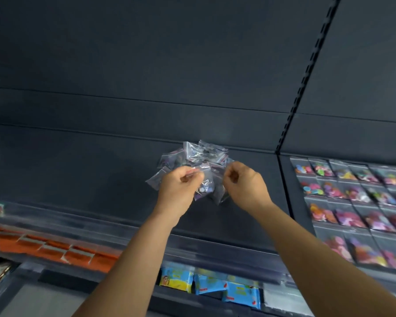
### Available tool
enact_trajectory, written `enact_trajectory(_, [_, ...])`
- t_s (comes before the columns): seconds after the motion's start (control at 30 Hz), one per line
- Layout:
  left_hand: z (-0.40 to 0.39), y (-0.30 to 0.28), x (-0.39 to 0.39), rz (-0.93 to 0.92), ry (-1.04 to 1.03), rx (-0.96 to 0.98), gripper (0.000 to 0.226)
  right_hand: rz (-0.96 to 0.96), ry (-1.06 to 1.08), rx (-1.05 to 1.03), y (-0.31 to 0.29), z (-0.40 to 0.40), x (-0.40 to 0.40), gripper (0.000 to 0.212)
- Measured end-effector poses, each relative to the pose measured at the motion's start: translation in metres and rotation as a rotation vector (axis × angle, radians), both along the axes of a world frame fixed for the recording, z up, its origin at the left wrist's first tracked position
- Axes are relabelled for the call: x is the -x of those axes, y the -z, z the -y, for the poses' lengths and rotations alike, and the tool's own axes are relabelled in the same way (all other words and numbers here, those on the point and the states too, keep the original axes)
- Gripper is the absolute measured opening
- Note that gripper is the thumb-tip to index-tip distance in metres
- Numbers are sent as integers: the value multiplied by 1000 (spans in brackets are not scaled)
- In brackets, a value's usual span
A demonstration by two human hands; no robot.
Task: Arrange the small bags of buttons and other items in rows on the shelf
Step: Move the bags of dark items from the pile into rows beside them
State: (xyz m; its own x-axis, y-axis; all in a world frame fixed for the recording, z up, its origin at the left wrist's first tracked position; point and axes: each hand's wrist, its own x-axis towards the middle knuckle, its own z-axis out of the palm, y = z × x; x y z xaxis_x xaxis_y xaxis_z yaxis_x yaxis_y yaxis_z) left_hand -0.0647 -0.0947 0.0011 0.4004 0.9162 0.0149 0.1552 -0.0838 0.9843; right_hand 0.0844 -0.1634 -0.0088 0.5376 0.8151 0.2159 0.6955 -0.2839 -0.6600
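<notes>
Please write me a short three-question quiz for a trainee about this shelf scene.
1. True or false: the rows of bags of coloured pieces lie on the shelf section to the person's right.
2. What are the left hand and right hand working at?
3. The orange packets lie: A) lower left, B) upper right, C) centre.

Key: 1 true. 2 The pile of small clear bags. 3 A.

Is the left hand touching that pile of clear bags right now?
Touching. In the head view the left hand pinches the top edge of one clear bag in the pile of clear bags, with no gap visible.
</notes>
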Motion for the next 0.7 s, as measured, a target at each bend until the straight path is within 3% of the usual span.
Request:
enact_trajectory(0.1, [3, 2, -9, -12, 27, -18, 5, 86, 34, 93, 3, 2, -13, 10])
enact_trajectory(0.23, [7, 9, -17, -46, 46, -26, 6, 47, 46, 84, 5, 7, -26, 12])
enact_trajectory(0.47, [20, 7, -44, -54, 103, -57, 7, -593, -12, -357, -8, 26, -32, 19])
enact_trajectory(0.7, [65, -16, -102, 59, 310, -36, 18, -621, 87, -501, -29, 88, -64, 20])
